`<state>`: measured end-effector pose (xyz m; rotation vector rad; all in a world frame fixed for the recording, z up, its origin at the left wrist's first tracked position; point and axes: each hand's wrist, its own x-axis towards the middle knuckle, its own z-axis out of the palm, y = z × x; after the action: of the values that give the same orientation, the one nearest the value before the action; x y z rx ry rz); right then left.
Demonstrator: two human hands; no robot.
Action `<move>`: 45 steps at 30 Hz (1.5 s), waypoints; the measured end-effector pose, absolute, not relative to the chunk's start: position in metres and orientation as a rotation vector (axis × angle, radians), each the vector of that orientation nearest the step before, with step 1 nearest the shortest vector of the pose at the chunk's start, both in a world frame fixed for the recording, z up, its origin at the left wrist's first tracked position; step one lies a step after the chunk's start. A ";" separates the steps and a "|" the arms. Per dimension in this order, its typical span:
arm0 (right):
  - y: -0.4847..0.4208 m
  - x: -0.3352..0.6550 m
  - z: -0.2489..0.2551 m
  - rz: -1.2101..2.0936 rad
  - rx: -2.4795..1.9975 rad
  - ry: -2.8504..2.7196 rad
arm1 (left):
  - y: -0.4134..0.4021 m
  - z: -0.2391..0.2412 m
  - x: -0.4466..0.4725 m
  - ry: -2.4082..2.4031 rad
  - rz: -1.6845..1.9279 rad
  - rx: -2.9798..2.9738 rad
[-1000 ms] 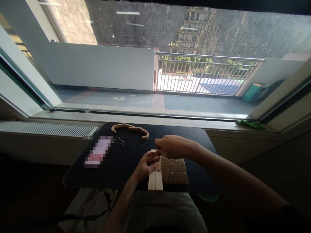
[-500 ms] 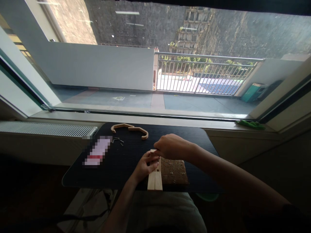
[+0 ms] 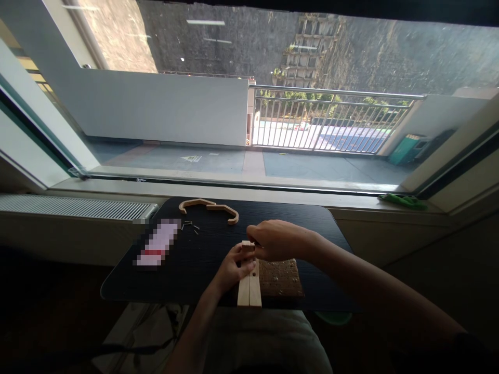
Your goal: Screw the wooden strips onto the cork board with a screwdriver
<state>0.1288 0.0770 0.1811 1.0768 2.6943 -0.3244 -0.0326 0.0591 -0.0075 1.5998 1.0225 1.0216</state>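
Two pale wooden bars (image 3: pixel 249 295) lie side by side, pointing away from me, with their near end at the table's front edge. A dark hole shows in the right bar. My left hand (image 3: pixel 229 271) is closed around the bars near their far end, its fingers lying across them. My right hand (image 3: pixel 277 240) is curled at the far end of the bars, fingers pressed together; whatever they pinch is hidden. A small wooden block (image 3: pixel 247 248) sits at that end, between the hands. Right of the bars lies a brown, rough-surfaced slab (image 3: pixel 279 278).
Two hooked wooden pieces (image 3: pixel 223 209) lie at the back of the black table (image 3: pixel 156 283). Several small screws or nails (image 3: pixel 189 224) are scattered left of them, beside a blurred pink item (image 3: pixel 161 241). Beyond stand a window sill with a green cloth (image 3: pixel 403 201) and a radiator (image 3: pixel 78 206).
My right hand has turned and dropped slightly at the bars' far end, uncovering more of the small block. My left hand keeps its hold.
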 end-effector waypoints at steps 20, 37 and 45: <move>0.078 0.128 0.183 -0.377 1.116 2.638 | 0.059 -0.010 -0.033 1.040 1.017 1.552; 0.076 0.127 0.186 -0.375 1.119 2.619 | 0.060 -0.011 -0.034 1.045 1.023 1.575; 0.080 0.129 0.186 -0.372 1.146 2.593 | 0.060 -0.011 -0.032 1.031 1.029 1.559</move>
<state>0.1287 0.0798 0.1860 1.1462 2.5927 -0.3724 -0.0317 0.0602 -0.0112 1.5587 1.0314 1.0292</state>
